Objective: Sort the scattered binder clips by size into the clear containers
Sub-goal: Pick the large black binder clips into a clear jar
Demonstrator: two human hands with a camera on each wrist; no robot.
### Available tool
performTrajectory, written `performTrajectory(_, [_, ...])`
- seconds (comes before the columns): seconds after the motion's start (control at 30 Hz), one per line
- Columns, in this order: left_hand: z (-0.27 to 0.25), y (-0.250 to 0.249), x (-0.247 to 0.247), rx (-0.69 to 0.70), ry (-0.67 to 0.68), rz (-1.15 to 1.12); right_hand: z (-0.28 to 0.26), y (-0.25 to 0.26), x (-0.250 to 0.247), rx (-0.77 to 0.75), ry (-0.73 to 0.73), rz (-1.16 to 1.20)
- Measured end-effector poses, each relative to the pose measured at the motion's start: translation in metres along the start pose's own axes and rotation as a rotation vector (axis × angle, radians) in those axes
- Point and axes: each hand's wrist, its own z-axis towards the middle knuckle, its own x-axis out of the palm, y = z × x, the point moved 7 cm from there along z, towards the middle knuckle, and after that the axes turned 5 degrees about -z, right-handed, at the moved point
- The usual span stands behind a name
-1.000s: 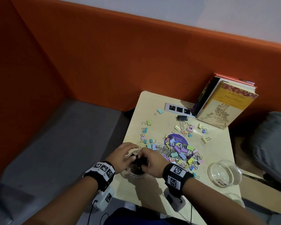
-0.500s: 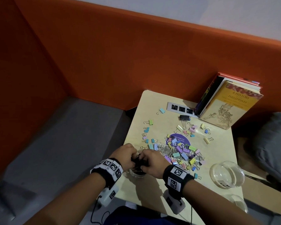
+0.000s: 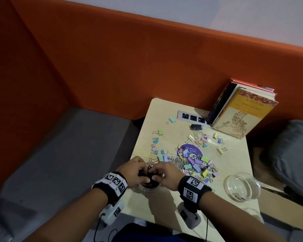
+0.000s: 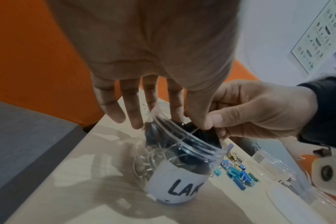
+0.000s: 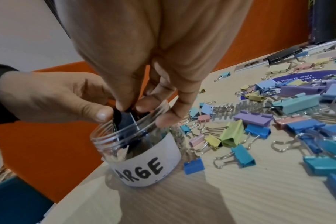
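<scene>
The pale wooden table fills the lower right of the head view, backed by an orange partition. At its upper right stand books; the yellow cover reads "A HISTORY" and "PHILIPPINES". A purple round sticker in the middle reads "Let's keep our ... clean". Over and around it lies the heap of pastel binder clips, and 1 black clip lies apart near the books. An open clear container sits at the right edge. Low in the centre stands the clear jar, its white label reading "ARGE" in the right wrist view and "LAR" in the left wrist view. My left hand and right hand meet at its mouth. Both pinch 1 large black binder clip just inside the rim: my left thumb presses its side, my right fingers curl onto it from above. More dark clips lie inside the jar.
</scene>
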Motion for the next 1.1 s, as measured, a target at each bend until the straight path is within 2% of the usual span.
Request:
performTrajectory(0.1, [-0.001, -0.002, 0.001, -0.03, -0.008, 0.028, -0.001, -0.001, 0.001, 0.027, -0.004, -0.012])
performTrajectory(0.33, [0.003, -0.01, 0.0, -0.091, 0.013, 0.152, 0.002, 0.005, 0.006, -0.027, 0.029, -0.141])
performTrajectory(0.43, [0.005, -0.009, -0.002, -0.089, 0.035, 0.102, 0.001, 0.003, 0.005, -0.02, 0.047, -0.127])
performTrajectory(0.5, [0.004, -0.007, -0.003, -0.068, 0.063, 0.023, -0.001, 0.0, 0.003, 0.01, 0.053, -0.034])
performTrajectory(0.6, [0.004, -0.005, -0.005, -0.028, 0.039, -0.036, -0.005, -0.005, -0.008, 0.06, -0.005, 0.08])
performTrajectory(0.77, [0.007, -0.003, 0.0, -0.035, 0.009, -0.042, -0.008, -0.029, -0.033, 0.14, -0.087, 0.026])
performTrajectory(0.93, [0.012, -0.008, 0.002, -0.036, 0.021, 0.012, -0.003, -0.07, -0.06, 0.254, -0.138, -0.052])
performTrajectory(1.1, [0.016, -0.011, 0.0, -0.03, 0.037, 0.033, 0.004, -0.107, -0.091, 0.377, -0.248, -0.123])
